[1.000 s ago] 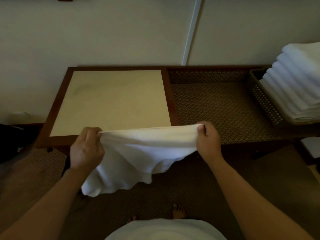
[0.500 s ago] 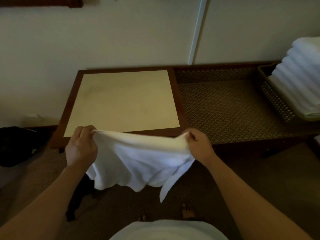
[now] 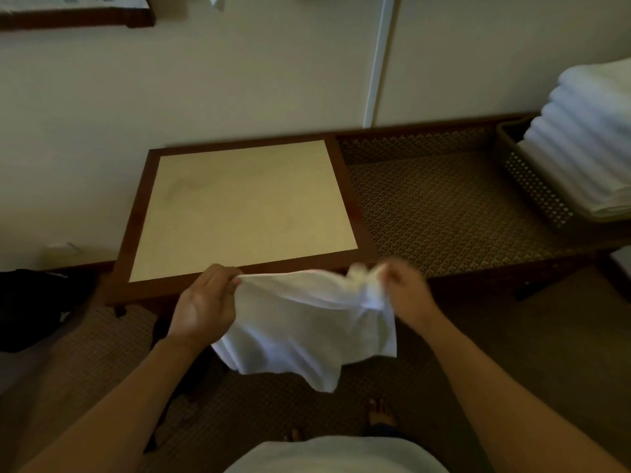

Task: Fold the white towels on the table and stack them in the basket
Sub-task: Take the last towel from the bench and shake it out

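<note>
Two hands are drawing together, letting the taut top edge of the white towel (image 3: 307, 322) go slack.
The left hand (image 3: 205, 302) and right hand (image 3: 404, 290) are each pinching a corner before the table (image 3: 239, 206), probably regripping; a full basket (image 3: 532, 180) is waiting right.

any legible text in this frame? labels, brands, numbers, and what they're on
None can be read.
Framed sheet on the wall, top left: dark marks that may be print, too blurred to read.
Towel, stacked towels, basket, table: no text visible.
</note>
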`<state>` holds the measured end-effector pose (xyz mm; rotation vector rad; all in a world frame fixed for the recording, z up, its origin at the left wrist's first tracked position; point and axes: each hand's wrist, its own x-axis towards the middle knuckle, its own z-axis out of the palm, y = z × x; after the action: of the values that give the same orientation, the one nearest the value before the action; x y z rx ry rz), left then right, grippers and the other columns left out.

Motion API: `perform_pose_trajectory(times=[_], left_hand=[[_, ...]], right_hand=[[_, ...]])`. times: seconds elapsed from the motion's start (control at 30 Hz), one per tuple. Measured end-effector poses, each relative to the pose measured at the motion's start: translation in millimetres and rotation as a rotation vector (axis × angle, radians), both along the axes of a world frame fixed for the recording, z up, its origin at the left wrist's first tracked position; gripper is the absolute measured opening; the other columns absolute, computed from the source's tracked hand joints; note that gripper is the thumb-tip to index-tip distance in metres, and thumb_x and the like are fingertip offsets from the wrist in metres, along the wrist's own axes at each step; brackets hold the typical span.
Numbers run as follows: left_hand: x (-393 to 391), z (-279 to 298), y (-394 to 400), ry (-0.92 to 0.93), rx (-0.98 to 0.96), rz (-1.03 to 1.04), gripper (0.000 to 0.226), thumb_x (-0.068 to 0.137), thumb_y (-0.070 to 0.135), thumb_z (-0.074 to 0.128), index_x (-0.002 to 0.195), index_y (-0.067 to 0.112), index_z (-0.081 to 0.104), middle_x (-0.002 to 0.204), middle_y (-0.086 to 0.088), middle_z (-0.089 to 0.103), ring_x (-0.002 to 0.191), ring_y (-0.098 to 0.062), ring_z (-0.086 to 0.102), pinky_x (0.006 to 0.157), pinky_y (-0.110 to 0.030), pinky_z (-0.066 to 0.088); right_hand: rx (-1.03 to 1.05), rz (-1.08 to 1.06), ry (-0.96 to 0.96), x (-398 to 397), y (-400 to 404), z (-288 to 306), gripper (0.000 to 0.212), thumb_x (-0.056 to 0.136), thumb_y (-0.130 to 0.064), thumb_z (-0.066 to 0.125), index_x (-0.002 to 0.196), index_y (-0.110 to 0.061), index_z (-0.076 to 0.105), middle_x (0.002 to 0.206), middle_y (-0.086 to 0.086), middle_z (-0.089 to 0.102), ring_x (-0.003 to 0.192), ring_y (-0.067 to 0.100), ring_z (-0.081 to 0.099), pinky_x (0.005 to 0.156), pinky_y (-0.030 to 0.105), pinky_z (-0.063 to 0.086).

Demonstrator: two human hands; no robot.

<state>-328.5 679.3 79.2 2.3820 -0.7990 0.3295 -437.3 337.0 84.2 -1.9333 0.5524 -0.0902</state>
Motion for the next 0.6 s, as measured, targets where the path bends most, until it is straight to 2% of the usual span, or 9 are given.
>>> perform_pose_trajectory(times=[0.07, 0.13, 0.2, 0.27, 0.33, 0.4, 0.47, 0.53, 0.6], left_hand=[[6.7, -0.6, 7.4, -0.001, -0.008, 0.052, 0.03, 0.1, 0.026, 0.044, 0.107, 0.007, 0.066, 0.098, 0.0, 0.063, 0.085, -0.016, 0.059, 0.068, -0.034, 0.05], [11.2, -3.5, 14.5, -0.005, 0.018, 0.062, 0.031, 0.1, 0.025, 0.044, 0.108, 0.006, 0.067, 0.099, -0.002, 0.064, 0.086, -0.018, 0.061, 0.069, -0.036, 0.052], [14.7, -4.8, 22.9, 0.004, 0.036, 0.083, 0.033, 0.101, 0.028, 0.044, 0.107, 0.007, 0.069, 0.098, -0.003, 0.066, 0.085, -0.021, 0.063, 0.069, -0.037, 0.053], [15.8, -6.1, 32.2, 0.009, 0.092, 0.063, 0.036, 0.1, 0.034, 0.046, 0.104, 0.008, 0.07, 0.094, -0.001, 0.067, 0.081, -0.018, 0.063, 0.068, -0.031, 0.051], [12.3, -7.1, 34.4, -0.029, 0.152, -0.008, 0.037, 0.1, 0.039, 0.049, 0.101, 0.01, 0.072, 0.09, 0.001, 0.067, 0.076, -0.014, 0.062, 0.064, -0.025, 0.049], [8.9, -7.5, 28.8, -0.032, 0.135, -0.006, 0.034, 0.1, 0.037, 0.052, 0.099, 0.009, 0.072, 0.087, 0.0, 0.067, 0.074, -0.014, 0.062, 0.062, -0.026, 0.05], [9.7, -4.2, 25.7, -0.005, 0.077, 0.083, 0.027, 0.1, 0.032, 0.059, 0.098, 0.008, 0.072, 0.085, -0.002, 0.067, 0.074, -0.016, 0.061, 0.062, -0.029, 0.049], [11.7, -0.4, 32.3, 0.023, 0.059, 0.181, 0.02, 0.1, 0.025, 0.065, 0.098, 0.006, 0.072, 0.087, -0.004, 0.068, 0.077, -0.019, 0.062, 0.067, -0.029, 0.044], [12.7, 1.3, 44.1, 0.045, 0.054, 0.237, 0.018, 0.098, 0.023, 0.066, 0.098, 0.006, 0.072, 0.088, -0.005, 0.068, 0.079, -0.019, 0.062, 0.07, -0.029, 0.043]], right_hand=[[-0.06, 0.554, 0.424, -20.7, 6.0, -11.4, 0.023, 0.103, -0.014, 0.052, 0.101, -0.026, 0.072, 0.107, -0.001, 0.069, 0.103, 0.017, 0.064, 0.089, 0.035, 0.053], [-0.042, 0.613, 0.551, -31.5, 3.4, -20.2, 0.022, 0.104, -0.018, 0.052, 0.104, -0.022, 0.074, 0.109, 0.0, 0.068, 0.106, 0.017, 0.061, 0.086, 0.031, 0.047], [0.079, 0.326, 0.351, -29.7, -2.4, -19.8, 0.025, 0.102, -0.008, 0.051, 0.096, -0.018, 0.073, 0.102, 0.005, 0.07, 0.102, 0.021, 0.062, 0.083, 0.031, 0.046], [0.197, -0.157, 0.032, -18.1, -8.8, -12.6, 0.028, 0.102, -0.002, 0.049, 0.091, -0.017, 0.07, 0.093, 0.004, 0.068, 0.094, 0.02, 0.062, 0.079, 0.031, 0.048], [0.069, -0.482, -0.223, -5.2, -4.7, 1.5, 0.022, 0.105, -0.008, 0.047, 0.097, -0.017, 0.066, 0.092, -0.005, 0.064, 0.087, 0.006, 0.059, 0.079, 0.023, 0.045], [-0.034, -0.62, -0.344, 5.7, 11.7, 13.4, 0.018, 0.108, -0.016, 0.044, 0.105, -0.018, 0.062, 0.094, -0.012, 0.06, 0.086, -0.007, 0.055, 0.076, 0.01, 0.042], [-0.091, -0.496, -0.321, 13.5, 19.9, 18.6, 0.018, 0.108, -0.016, 0.044, 0.105, -0.017, 0.062, 0.094, -0.012, 0.06, 0.086, -0.005, 0.055, 0.074, 0.013, 0.045], [-0.135, -0.157, -0.117, 14.5, 15.4, 16.4, 0.02, 0.105, -0.011, 0.047, 0.101, -0.016, 0.066, 0.093, -0.005, 0.064, 0.087, 0.005, 0.057, 0.075, 0.024, 0.047], [-0.133, 0.041, 0.034, 10.8, 7.1, 11.9, 0.023, 0.105, -0.01, 0.047, 0.098, -0.019, 0.067, 0.095, -0.001, 0.065, 0.088, 0.011, 0.058, 0.074, 0.027, 0.047]])
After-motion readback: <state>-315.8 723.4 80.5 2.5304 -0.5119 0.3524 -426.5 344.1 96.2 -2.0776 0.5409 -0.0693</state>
